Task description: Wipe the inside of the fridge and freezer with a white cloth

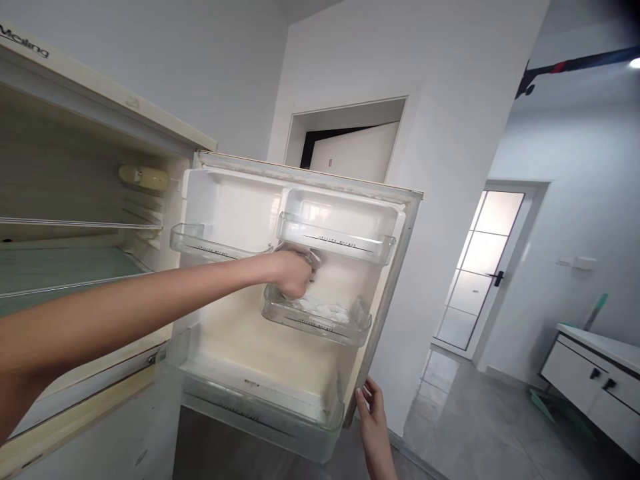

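Note:
My left hand is closed on a crumpled greyish cloth, mostly hidden by the fingers. It is at the inner panel of the open refrigerator door, between the upper right door shelf and the clear shelf below. Some white, crumpled-looking material lies in that lower shelf; its kind cannot be made out. Low on the door's outer edge, my right hand grips the door, thumb on the inner side and fingers around the edge.
The refrigerator's interior, with glass shelves, stands open at left. Below the hands, a large clear door bin juts out. Behind the door are a white wall and a doorway. A white cabinet stands at far right.

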`<state>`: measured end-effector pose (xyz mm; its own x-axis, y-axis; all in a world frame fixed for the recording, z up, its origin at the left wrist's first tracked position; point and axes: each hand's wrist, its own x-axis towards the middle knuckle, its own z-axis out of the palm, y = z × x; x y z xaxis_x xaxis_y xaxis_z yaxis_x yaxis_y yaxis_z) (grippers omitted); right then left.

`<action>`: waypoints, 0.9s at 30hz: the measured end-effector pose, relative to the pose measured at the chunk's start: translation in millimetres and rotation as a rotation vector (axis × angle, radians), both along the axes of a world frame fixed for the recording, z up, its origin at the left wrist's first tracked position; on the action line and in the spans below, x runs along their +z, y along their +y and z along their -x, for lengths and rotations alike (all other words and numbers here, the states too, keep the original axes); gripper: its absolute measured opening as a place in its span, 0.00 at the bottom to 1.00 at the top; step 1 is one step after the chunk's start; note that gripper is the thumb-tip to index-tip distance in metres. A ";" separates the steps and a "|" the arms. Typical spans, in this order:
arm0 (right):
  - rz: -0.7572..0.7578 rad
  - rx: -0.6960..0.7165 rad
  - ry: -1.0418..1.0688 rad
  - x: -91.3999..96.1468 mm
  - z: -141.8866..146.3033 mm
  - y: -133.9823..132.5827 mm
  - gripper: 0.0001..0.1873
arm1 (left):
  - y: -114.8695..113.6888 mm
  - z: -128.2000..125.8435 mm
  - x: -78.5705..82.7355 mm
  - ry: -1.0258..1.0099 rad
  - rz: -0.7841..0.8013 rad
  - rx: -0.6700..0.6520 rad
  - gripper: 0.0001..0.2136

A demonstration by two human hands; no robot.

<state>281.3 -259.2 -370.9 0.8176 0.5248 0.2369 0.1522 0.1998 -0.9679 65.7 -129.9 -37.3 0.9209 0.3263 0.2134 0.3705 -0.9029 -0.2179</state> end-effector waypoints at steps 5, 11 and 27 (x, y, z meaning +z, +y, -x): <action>-0.007 -0.020 -0.003 -1.9 0.1 2.5 0.40 | -0.3 7.0 1.9 0.071 0.098 -0.040 0.12; 0.001 -0.021 0.013 -3.1 0.0 3.6 0.43 | 3.2 3.3 -15.9 -0.390 0.095 -0.141 0.18; 0.021 -0.025 0.056 -4.9 0.7 3.9 0.46 | -8.9 12.3 -10.1 -0.301 0.950 -0.031 0.17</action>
<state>280.6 -255.3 -375.8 0.8420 0.5088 0.1793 0.1020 0.1763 -0.9790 53.4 -138.9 -47.4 0.8823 0.4595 0.1016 0.2651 -0.6637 0.6994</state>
